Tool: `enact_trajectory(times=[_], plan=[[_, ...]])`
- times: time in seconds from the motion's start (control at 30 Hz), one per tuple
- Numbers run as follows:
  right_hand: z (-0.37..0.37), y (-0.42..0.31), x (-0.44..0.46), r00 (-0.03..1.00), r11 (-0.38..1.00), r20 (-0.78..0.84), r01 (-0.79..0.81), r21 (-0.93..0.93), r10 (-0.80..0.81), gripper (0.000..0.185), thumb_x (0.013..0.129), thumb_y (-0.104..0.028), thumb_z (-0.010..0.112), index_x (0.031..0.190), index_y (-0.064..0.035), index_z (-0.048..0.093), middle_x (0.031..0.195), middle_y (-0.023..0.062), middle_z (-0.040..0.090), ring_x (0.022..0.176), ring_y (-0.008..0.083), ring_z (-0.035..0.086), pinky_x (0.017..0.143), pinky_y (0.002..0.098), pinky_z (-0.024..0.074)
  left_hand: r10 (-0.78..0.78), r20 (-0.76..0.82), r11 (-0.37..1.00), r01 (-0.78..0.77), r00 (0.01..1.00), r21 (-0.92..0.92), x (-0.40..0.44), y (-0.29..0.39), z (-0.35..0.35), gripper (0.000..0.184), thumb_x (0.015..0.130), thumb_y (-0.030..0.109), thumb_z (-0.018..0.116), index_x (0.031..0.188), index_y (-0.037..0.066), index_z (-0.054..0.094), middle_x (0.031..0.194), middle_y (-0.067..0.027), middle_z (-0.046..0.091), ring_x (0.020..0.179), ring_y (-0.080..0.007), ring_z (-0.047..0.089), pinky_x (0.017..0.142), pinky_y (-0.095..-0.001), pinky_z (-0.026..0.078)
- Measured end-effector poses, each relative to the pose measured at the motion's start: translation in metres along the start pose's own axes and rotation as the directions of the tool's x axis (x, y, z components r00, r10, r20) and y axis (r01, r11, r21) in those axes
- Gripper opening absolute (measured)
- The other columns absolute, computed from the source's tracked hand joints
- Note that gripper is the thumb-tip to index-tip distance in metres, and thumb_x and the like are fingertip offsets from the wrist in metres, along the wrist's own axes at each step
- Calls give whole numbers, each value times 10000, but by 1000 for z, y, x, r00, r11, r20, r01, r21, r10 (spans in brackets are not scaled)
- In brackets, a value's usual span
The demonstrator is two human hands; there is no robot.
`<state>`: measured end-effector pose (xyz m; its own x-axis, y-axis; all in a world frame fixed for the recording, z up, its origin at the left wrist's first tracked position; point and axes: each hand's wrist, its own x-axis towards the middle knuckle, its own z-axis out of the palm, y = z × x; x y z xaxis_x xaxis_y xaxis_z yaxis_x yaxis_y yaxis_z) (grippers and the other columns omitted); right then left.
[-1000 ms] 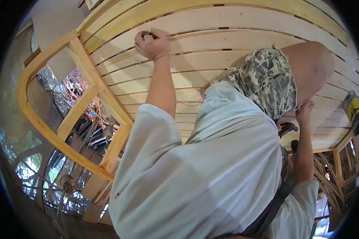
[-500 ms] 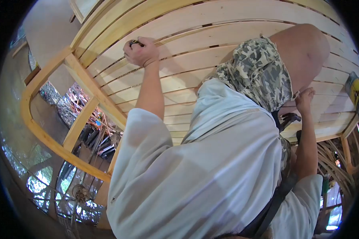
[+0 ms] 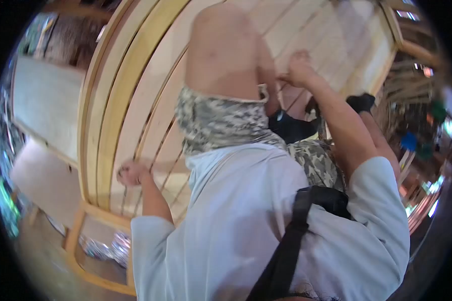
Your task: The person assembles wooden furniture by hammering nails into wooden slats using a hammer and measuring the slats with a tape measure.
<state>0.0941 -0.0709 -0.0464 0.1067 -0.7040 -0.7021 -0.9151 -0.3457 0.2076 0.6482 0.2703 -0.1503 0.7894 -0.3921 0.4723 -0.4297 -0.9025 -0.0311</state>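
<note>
My left hand (image 3: 131, 173) is closed over the slats at the left of the head view. A dark bit shows at its fingers, too blurred to name. My right hand (image 3: 299, 70) is past my bent knee, above or on the slats at upper centre. Motion smears its fingers, and no held thing can be made out. Beneath both hands lies a pale slatted wooden platform (image 3: 158, 75) with narrow gaps between its boards. My bare knee (image 3: 223, 55) and camouflage shorts (image 3: 221, 118) lie between the hands.
A curved wooden frame piece (image 3: 93, 281) joins the platform at lower left. Large pale panels (image 3: 47, 108) stand beyond the left edge. My dark-covered foot (image 3: 294, 125) is near the right forearm. A black strap (image 3: 281, 246) crosses my shirt. Blurred clutter lies at right.
The view has swung round, so the slats now run steeply. My right hand has moved from beside the knee to over the slats. The left hand stays closed above the boards.
</note>
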Motion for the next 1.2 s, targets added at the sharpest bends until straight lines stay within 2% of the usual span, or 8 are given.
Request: enact_trajectory(times=[0.2,0.27,0.37,0.47,0.7,0.87,0.97,1.2], plan=[[2,-5,5,974,900,19,-216,378,225,1160,752,-474,799,1465,165,144,1514,435,140,1423,567,182,1171,574,225,29,357,987,-84,934,140,-1,15,-20,327,876,248,523,942,-27,686,1017,-183,658,893,-377,639,805,-471,504],[13,-9,8,964,864,-31,-223,451,265,1150,742,-458,805,1474,145,154,1531,407,140,1431,557,174,1167,573,236,335,777,551,-780,533,297,17,43,-58,354,898,262,524,936,-48,689,1010,-186,665,876,-387,649,824,-468,499],[37,-16,1,947,817,-135,-173,549,291,1132,720,-424,815,1491,103,175,1561,348,150,1450,524,159,1160,571,255,261,889,568,-805,377,174,31,64,-62,391,912,265,528,942,-98,669,990,-241,663,893,-393,652,809,-468,505],[47,-14,-7,916,773,-247,-99,627,317,1108,705,-390,813,1499,73,195,1573,304,170,1468,482,150,1154,570,270,169,462,985,-142,870,-93,35,80,24,385,926,235,529,931,-133,640,959,-297,653,890,-411,639,785,-471,498],[50,-12,-4,832,652,-355,-10,758,425,784,802,-339,700,1423,45,414,1518,276,330,1425,437,287,1137,546,305,591,-45,219,-214,805,-952,52,457,-122,334,960,237,625,932,-96,620,968,-217,634,859,-312,584,762,-417,466],[49,2,-46,836,-305,-182,379,873,518,566,901,-334,679,1287,65,569,1153,220,662,1055,293,652,959,376,495,985,-85,-68,113,-152,-991,-41,603,-218,107,909,89,650,919,-17,638,793,-40,621,737,-97,551,638,-270,453],[67,-3,-91,761,-284,-116,372,884,638,526,907,-267,684,1290,71,560,1116,173,666,990,213,652,867,319,522,709,-103,-222,-82,-697,-972,-124,602,-264,281,770,178,769,929,-18,647,854,-145,651,765,-268,640,711,-367,516],[93,17,-107,719,-534,165,323,781,676,200,875,-182,695,851,-17,584,760,31,627,710,132,590,666,290,471,376,-405,-669,58,-833,-741,-220,582,-289,368,714,216,809,860,-36,584,1012,-185,574,883,-372,630,727,-432,519]])
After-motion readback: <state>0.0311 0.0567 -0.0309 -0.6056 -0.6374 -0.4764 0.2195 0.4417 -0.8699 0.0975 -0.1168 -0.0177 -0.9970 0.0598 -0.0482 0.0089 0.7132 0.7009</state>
